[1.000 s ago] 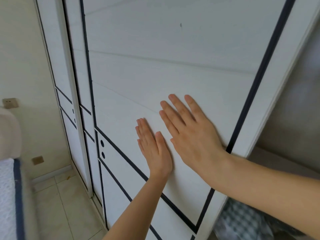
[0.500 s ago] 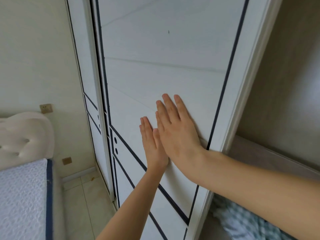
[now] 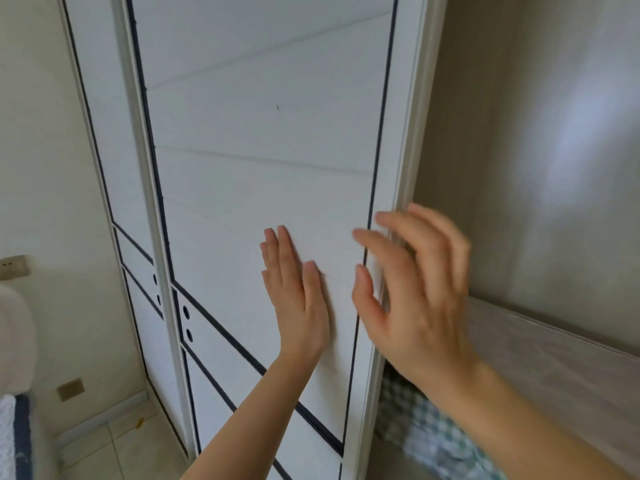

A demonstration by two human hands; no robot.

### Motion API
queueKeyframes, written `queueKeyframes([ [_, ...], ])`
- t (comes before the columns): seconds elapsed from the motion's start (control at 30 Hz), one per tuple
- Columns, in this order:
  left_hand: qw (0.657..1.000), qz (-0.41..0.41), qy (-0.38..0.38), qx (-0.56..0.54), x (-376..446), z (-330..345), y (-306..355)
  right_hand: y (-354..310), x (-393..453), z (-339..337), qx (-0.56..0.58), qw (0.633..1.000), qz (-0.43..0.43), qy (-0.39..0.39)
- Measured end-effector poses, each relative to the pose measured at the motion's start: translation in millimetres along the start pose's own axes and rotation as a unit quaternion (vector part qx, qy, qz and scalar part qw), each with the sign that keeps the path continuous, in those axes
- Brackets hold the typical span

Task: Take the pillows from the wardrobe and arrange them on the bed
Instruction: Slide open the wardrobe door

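Observation:
A white sliding wardrobe door with dark trim lines fills the middle of the view. My left hand lies flat on the door panel, fingers together. My right hand hovers by the door's right edge with fingers spread and curled, blurred by motion, holding nothing. To the right of the door the wardrobe's inside is open. A green-and-white checked fabric item, perhaps a pillow, lies low in the opening, partly hidden by my right forearm. The bed shows at the far left edge.
A second white door panel stands behind the sliding one on the left. A wooden shelf crosses the wardrobe opening. A padded headboard and wall sockets sit at the left, above a tiled floor.
The door has slid left, widening the opening. My right hand has lifted off the panel and moved to the door's right edge; my left hand stays flat on it.

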State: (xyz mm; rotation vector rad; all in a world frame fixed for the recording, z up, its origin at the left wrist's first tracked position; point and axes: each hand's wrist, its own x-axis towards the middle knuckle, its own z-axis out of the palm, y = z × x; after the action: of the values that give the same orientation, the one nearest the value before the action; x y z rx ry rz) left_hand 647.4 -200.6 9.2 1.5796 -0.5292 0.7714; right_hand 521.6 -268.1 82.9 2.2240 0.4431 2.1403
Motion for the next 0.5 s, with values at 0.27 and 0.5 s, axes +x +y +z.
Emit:
queueKeyframes([
  [0.27,0.999,-0.017,-0.012,-0.028,22.9,-6.9,-28.8,-6.3,-14.8,62.6,0.189,0.950,0.224,-0.110],
  [0.5,0.999,-0.025,-0.010,-0.029,49.0,-14.8,-57.5,-11.4,-18.2,111.2,0.249,0.935,0.243,-0.064],
])
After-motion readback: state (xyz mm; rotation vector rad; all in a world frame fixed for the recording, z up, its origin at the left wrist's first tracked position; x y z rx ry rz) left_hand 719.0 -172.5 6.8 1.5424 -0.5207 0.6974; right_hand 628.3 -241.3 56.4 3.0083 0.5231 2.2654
